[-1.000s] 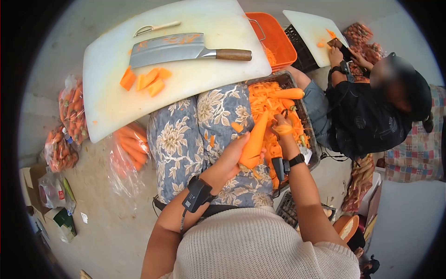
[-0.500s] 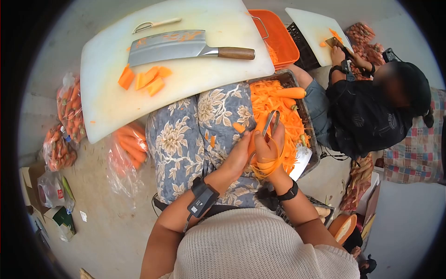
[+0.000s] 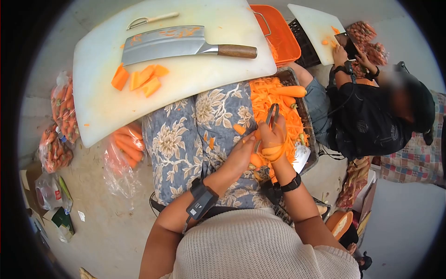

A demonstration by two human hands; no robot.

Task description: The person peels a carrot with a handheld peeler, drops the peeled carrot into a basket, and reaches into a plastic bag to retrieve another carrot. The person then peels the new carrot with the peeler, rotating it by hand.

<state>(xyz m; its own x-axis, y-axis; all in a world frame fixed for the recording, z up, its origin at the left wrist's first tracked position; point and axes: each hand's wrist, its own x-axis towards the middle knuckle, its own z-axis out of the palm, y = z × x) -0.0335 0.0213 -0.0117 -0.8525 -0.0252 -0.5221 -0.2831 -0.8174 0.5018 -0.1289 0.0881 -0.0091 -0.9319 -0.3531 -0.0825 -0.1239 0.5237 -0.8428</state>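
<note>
My left hand (image 3: 243, 152) is wrapped round a carrot (image 3: 256, 159), whose thick end shows below the fingers, over my patterned lap. Close beside it, my right hand (image 3: 273, 135) grips a metal peeler (image 3: 272, 114) that points up and rests near the carrot. Orange peel strips (image 3: 274, 152) hang round the right hand near the wrist. Just beyond the hands, a dark crate (image 3: 314, 139) holds many peel strips, whole carrots (image 3: 291, 91) and a pale blade partly under them.
A white cutting board (image 3: 186, 79) bears a cleaver (image 3: 167, 44), a second peeler (image 3: 153, 20) and carrot pieces (image 3: 121, 77). Behind the crate stands an orange tub (image 3: 278, 32). Bags of carrots (image 3: 125, 148) lie at left. A co-worker (image 3: 367, 111) cuts at another board (image 3: 316, 28) on the right.
My right hand and the peeler have shifted slightly up along the carrot, and the peel strips now sit bunched nearer the wrist. The co-worker's hands and blade have moved a little.
</note>
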